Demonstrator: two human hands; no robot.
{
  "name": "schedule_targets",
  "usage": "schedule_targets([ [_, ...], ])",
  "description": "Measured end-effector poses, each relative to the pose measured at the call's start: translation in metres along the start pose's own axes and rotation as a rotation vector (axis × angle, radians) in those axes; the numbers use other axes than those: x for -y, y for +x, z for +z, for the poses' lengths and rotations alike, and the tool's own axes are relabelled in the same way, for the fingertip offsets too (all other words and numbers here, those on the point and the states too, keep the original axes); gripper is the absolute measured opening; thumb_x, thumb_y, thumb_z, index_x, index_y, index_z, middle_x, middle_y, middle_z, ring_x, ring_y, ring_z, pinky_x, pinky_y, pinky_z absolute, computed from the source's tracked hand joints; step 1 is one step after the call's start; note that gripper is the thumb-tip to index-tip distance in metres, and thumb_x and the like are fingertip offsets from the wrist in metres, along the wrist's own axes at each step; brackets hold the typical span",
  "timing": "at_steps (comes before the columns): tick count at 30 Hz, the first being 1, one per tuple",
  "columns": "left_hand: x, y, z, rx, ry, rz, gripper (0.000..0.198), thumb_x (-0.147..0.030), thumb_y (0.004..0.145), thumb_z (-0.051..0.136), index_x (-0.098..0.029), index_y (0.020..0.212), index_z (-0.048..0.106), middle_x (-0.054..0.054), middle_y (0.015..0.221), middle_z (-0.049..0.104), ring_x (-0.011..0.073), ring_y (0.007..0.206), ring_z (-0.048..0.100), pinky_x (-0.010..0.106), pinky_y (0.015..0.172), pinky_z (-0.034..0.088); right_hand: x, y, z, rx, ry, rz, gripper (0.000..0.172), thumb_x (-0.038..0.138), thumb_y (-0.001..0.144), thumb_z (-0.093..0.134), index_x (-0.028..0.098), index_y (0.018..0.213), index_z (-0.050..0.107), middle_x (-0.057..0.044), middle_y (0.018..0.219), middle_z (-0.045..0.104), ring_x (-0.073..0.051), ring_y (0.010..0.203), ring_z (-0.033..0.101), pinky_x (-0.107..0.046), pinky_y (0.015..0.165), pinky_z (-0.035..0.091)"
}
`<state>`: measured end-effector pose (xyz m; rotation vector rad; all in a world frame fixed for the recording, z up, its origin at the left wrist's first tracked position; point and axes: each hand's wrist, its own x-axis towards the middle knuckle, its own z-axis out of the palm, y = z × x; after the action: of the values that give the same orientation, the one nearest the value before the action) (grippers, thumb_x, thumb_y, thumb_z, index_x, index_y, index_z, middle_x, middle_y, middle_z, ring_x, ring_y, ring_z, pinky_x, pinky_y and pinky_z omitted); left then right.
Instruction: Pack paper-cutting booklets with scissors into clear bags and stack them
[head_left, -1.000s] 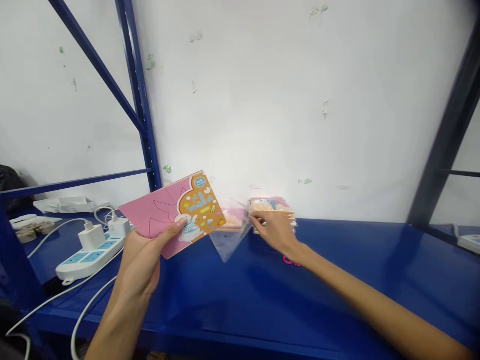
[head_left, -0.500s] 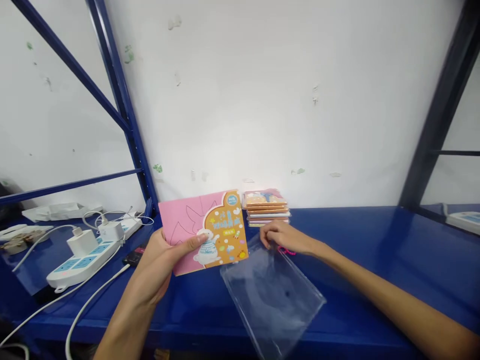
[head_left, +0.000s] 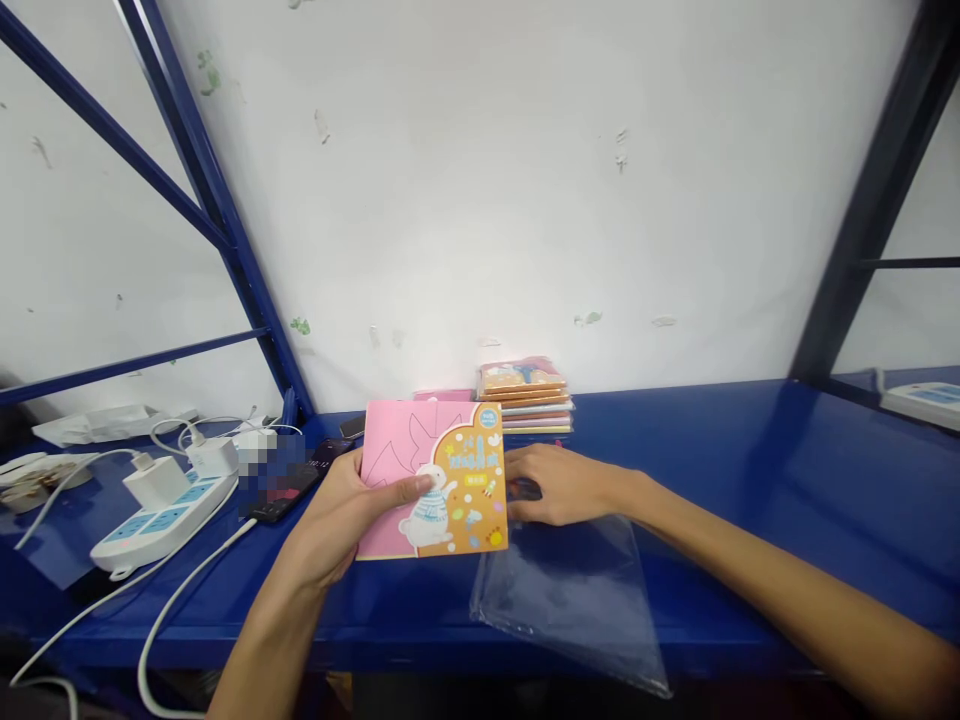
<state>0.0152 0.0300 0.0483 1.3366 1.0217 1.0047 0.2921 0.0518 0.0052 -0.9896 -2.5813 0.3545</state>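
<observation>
Lower centre: clear bag (head_left: 577, 590) flat on blue shelf (head_left: 757, 480), right hand (head_left: 559, 484) pinching its top edge. Left hand (head_left: 345, 515) grips pink-orange card (head_left: 442, 480), mid-frame. Behind: card stack (head_left: 525, 395) against wall.

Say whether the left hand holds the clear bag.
No, the left hand holds the pink card; the right hand pinches the clear bag.

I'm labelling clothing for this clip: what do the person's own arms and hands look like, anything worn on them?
The left forearm and right forearm are bare up to the picture's edge: no sleeves show. The left hand and right hand wear no gloves, and no ring, watch or band is visible on either.
</observation>
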Motion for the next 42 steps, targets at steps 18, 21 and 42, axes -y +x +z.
schedule_targets([
  [18,0.003,0.005,-0.012,0.037,0.190,-0.098,0.062,-0.029,0.062,0.092,-0.014,0.117,0.067,0.013,0.102,0.080,0.0286,0.079,0.078,0.036,0.069,0.063,-0.009,0.005,0.004,0.123,0.191,0.049,0.045,0.064,0.074,0.079,0.021,0.084,0.068,-0.001,0.095,0.060,-0.015,0.079,0.054,-0.026,0.064,0.038],
  [21,0.002,0.007,-0.016,0.022,0.211,-0.096,0.063,-0.025,0.061,0.091,-0.016,0.119,0.066,0.011,0.101,0.080,0.0282,0.078,0.077,0.036,0.067,0.063,-0.009,0.004,0.002,0.119,0.201,0.058,0.045,0.064,0.073,0.080,0.021,0.084,0.067,-0.002,0.098,0.059,-0.015,0.080,0.054,-0.025,0.065,0.039],
  [42,0.007,0.012,-0.007,-0.007,0.193,-0.084,0.077,-0.041,0.063,0.091,-0.018,0.129,0.058,0.013,0.111,0.078,0.0286,0.083,0.077,0.034,0.066,0.061,0.000,0.005,-0.006,0.010,0.349,0.082,0.039,0.054,0.079,0.079,0.021,0.079,0.059,0.003,0.071,0.060,-0.012,0.063,0.054,-0.025,0.058,0.038],
])
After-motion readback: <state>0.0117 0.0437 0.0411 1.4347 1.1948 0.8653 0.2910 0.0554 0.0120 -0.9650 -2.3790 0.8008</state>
